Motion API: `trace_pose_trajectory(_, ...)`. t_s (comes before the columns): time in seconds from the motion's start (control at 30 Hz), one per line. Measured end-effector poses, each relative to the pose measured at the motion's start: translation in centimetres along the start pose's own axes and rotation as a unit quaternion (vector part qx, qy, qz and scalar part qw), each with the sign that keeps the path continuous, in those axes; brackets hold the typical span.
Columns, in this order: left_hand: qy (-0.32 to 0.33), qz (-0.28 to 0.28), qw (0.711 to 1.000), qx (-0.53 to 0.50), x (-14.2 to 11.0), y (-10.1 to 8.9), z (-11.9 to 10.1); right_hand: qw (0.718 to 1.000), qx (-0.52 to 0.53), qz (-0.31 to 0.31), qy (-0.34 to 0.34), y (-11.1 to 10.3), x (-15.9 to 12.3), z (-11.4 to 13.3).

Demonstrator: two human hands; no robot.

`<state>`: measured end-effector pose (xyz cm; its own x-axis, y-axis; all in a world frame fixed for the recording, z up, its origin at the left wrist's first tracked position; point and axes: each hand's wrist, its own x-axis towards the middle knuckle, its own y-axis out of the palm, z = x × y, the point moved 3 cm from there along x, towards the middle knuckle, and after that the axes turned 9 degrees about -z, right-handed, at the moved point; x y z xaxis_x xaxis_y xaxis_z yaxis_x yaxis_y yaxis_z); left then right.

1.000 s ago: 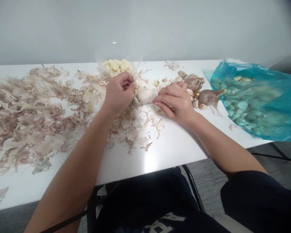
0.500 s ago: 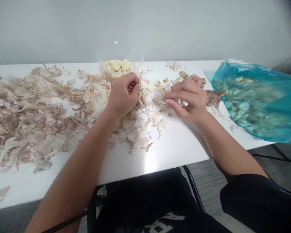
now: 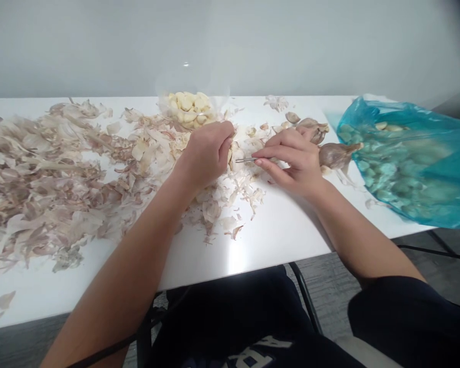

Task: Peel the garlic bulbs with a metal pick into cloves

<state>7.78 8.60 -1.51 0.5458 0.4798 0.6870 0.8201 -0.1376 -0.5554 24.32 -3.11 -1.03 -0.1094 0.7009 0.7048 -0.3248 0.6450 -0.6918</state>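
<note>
lap: dark clothing with pale lettering (image 3: 253,352) is seen nearest the camera, below the garlic bulb (image 3: 235,157) and past the table's near edge.
floor: a grey floor (image 3: 329,273) and a black metal leg (image 3: 305,291) are seen to the right of the lap, below the bulb.
table: the bulb is held just above a white table (image 3: 249,250), with loose skins beneath it.
left hand: the left hand (image 3: 205,156) is clenched around the bulb, which is grasped on its left side and largely hidden by the curled fingers.
right hand: the right hand (image 3: 297,161) is closed in a pinch on a thin metal pick (image 3: 246,160), just right of the bulb; the tip is held at the bulb's right side.
skins: a wide heap of papery garlic skins (image 3: 42,174) is spread to the left of the bulb, and smaller scraps are scattered below it.
whole garlic: a garlic head with a cut stem (image 3: 335,156) and a broken garlic head (image 3: 312,128) are laid to the right of the bulb, beyond the right hand.
peeled cloves: pale peeled cloves (image 3: 189,108) are gathered in a clear plastic bag, behind and to the left of the bulb.
blue bag: a blue plastic bag (image 3: 402,163) filled with garlic is laid at the far right of the bulb, partly over the table's edge.
wall: a plain pale wall (image 3: 230,46) is seen farthest off, behind the bulb.
</note>
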Motion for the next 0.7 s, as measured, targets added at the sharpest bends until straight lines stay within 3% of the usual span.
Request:
trace_pose_trajectory(0.33, 0.001, -0.009, 1.0, 0.004, -0.11, 0.06, 0.17, 0.999, -0.005, 0.005, -0.051, -0.1, 0.04, 0.53)
trace_pose_trajectory(0.7, 0.064, -0.022, 0.997, 0.035, -0.17, -0.06, -0.06, 0.997, -0.069, 0.02, -0.039, 0.15, -0.1, 0.19)
